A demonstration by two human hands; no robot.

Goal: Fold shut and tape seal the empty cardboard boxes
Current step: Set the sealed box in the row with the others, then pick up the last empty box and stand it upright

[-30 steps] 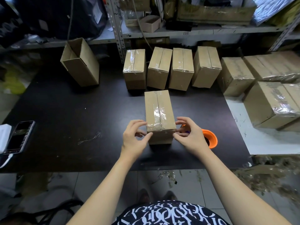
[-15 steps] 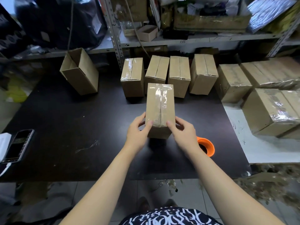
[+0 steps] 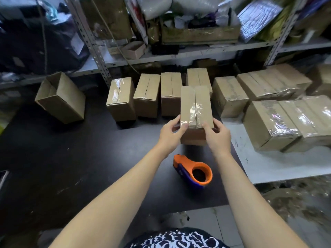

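Both hands, left [image 3: 171, 134] and right [image 3: 217, 136], clamp the taped brown cardboard box [image 3: 196, 111]; open-topped cardboard box [image 3: 61, 97] at 10 o'clock remains unsealed.

Four sealed small boxes [image 3: 171, 93] stand in a row, one held box [image 3: 196, 108], one open box [image 3: 60, 97], one tape dispenser [image 3: 194, 171].

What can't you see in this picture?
All in the head view:
- Underside of the held box: hidden by the box itself and both hands, left and right.
- Fourth box in the row: lower part hidden behind the held box.
- Phone: cut off by the left edge.
- Inside of the open box: too dark to tell.
- Shelf clutter: blurred.
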